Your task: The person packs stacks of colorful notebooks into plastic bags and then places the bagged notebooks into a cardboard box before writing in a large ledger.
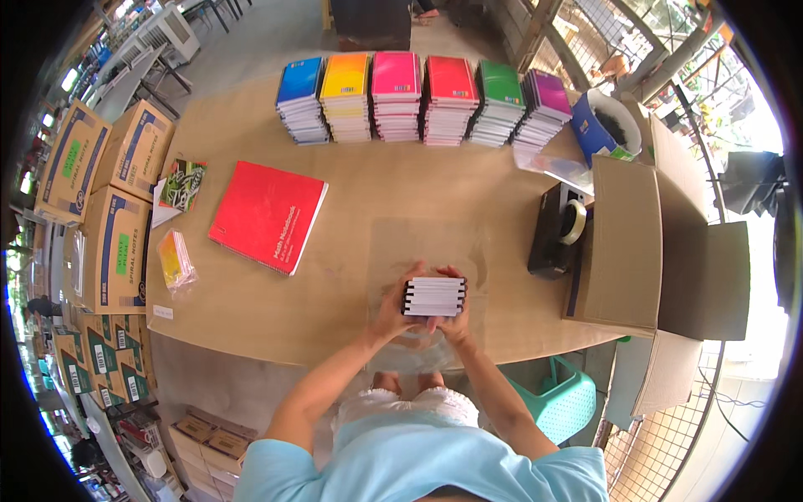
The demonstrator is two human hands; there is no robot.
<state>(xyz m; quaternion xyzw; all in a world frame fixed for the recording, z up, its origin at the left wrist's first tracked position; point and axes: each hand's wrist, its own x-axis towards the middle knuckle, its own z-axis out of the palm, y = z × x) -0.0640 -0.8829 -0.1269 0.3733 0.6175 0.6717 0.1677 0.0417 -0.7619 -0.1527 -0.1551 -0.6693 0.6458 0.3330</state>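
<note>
Between my two hands, near the table's front edge, is a small stack of notebooks point(434, 297), its white page edges and black bindings facing up. My left hand point(395, 305) is closed on the stack's left side, and my right hand point(455, 316) grips its right side. Under them a clear plastic sheet point(393, 243) lies on the brown table. Stacks of small notebooks stand in a row at the back: blue point(299, 79), yellow point(345, 77), pink point(396, 75), red point(452, 81), green point(500, 85) and purple point(548, 94).
A large red notebook point(269, 216) lies left of centre, with a wrapped notebook pack point(176, 261) beyond it. Cartons point(113, 247) line the left edge. At right are a black tape dispenser point(548, 234), an open cardboard box point(623, 243) and a blue tub point(592, 125). A green stool point(560, 402) stands below.
</note>
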